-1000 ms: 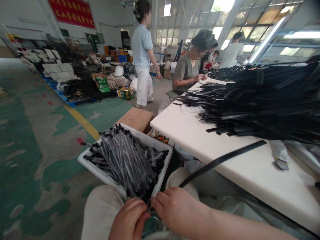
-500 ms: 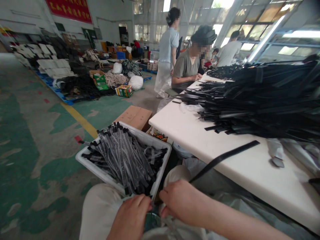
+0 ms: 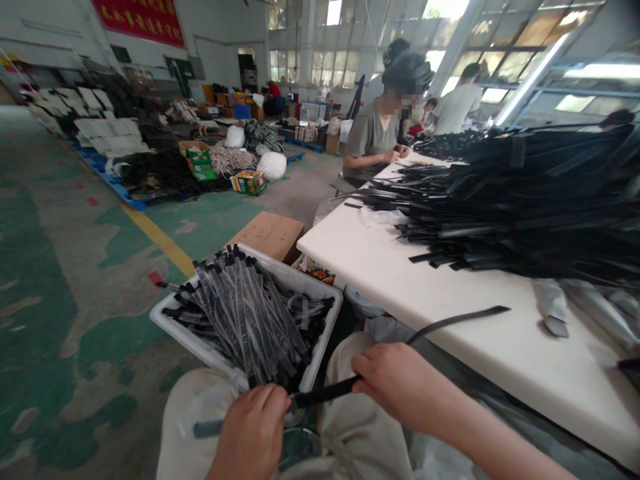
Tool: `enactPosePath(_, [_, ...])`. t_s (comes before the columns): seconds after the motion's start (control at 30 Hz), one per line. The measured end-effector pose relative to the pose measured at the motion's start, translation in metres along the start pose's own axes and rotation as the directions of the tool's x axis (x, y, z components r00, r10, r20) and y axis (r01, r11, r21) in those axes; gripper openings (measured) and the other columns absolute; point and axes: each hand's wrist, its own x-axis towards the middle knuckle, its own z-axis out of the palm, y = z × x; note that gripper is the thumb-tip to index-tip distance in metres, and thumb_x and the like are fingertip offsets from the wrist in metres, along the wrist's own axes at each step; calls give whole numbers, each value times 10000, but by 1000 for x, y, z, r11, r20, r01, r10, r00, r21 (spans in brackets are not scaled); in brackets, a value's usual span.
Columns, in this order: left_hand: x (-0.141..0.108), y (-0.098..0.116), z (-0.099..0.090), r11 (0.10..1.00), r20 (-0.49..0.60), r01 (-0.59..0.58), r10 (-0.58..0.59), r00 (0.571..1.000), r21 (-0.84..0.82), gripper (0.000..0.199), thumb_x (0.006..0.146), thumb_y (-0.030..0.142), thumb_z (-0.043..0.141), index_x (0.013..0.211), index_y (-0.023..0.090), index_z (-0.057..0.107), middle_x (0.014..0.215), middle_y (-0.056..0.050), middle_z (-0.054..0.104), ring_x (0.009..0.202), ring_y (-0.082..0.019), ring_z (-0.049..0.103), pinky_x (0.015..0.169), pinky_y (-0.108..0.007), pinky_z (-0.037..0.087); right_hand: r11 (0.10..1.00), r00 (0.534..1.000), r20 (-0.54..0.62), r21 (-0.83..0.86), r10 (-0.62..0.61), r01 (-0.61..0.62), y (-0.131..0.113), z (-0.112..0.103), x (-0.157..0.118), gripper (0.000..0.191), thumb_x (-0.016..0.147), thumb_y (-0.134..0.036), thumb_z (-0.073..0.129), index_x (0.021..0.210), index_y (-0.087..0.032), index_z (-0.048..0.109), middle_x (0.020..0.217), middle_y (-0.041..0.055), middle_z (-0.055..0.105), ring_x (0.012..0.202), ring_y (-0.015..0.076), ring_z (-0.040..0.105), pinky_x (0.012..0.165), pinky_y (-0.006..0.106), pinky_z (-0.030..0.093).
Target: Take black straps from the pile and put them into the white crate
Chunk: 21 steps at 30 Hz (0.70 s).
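Over the lap, the left grip [image 3: 250,427] and right grip [image 3: 395,383] are both clamped on a black strap [image 3: 325,393], whose far end reaches over the table [image 3: 500,380]. Just beyond the left grip sits a white crate [image 3: 280,275] of strips [image 3: 245,313]; a strap pile [image 3: 525,200] lies on the table, and a co-worker [image 3: 373,130] sits farther along it.

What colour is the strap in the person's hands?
The strap is black, seen best in the head view.
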Motion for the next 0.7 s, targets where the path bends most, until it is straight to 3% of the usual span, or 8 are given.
enactPosePath(0.1, [0, -4, 1, 999, -3, 33, -33, 999, -32, 310, 938, 102, 369, 689, 237, 495, 582, 15, 603, 517, -170, 624, 517, -293, 422, 999, 1000, -20, 35, 0, 1, 11, -6, -6, 175, 958, -226, 577, 813, -182, 664, 772, 45, 736, 710, 224, 712, 580, 306, 368])
enactPosePath(0.23, [14, 22, 8, 972, 33, 57, -50, 998, -227, 367, 997, 174, 311, 690, 230, 504, 605, 10, 616, 560, -153, 631, 534, -269, 421, 979, 976, -90, 37, -197, 201, -8, 4, 4, 136, 947, -181, 578, 829, -180, 645, 783, 35, 722, 717, 199, 687, 589, 303, 363])
enactPosePath(0.3, [17, 28, 10, 958, 43, 48, -38, 998, -281, 397, 1011, 203, 285, 680, 228, 502, 603, 8, 610, 559, -151, 622, 526, -270, 408, 968, 966, -93, 46, -241, 246, -15, 7, 7, 120, 941, -249, 614, 841, -186, 637, 790, 27, 717, 717, 200, 681, 582, 305, 358])
enactPosePath(0.4, [12, 15, 6, 965, 73, 80, -64, 995, -249, 406, 1018, 220, 298, 664, 224, 497, 597, 5, 603, 548, -152, 609, 519, -275, 392, 994, 994, -81, 72, -72, 77, -2, -3, -4, 168, 904, -346, 672, 834, -196, 641, 790, 24, 715, 726, 221, 684, 587, 310, 351])
enactPosePath(0.5, [7, -4, 1, 973, 94, 104, -87, 992, -206, 408, 1020, 231, 317, 653, 218, 496, 582, 6, 592, 536, -150, 603, 530, -277, 389, 991, 998, -45, 124, 47, -41, 20, -23, -19, 161, 925, -261, 611, 781, -196, 643, 764, 28, 715, 709, 207, 680, 589, 303, 332])
enactPosePath(0.57, [9, -4, 1, 966, 126, 91, -61, 990, -241, 424, 1022, 245, 305, 641, 217, 489, 571, 7, 583, 534, -152, 598, 533, -281, 380, 988, 999, -42, 152, 18, -11, 22, -33, -23, 212, 946, -235, 555, 754, -189, 634, 739, 32, 706, 679, 190, 665, 583, 301, 312])
enactPosePath(0.7, [22, 22, 10, 905, 214, 138, -53, 975, -403, 448, 1028, 298, 273, 632, 219, 467, 583, 4, 578, 556, -158, 588, 549, -283, 365, 983, 994, -64, 160, -86, 96, 4, -35, -13, 233, 947, -268, 552, 738, -180, 604, 707, 39, 679, 651, 182, 629, 571, 311, 266])
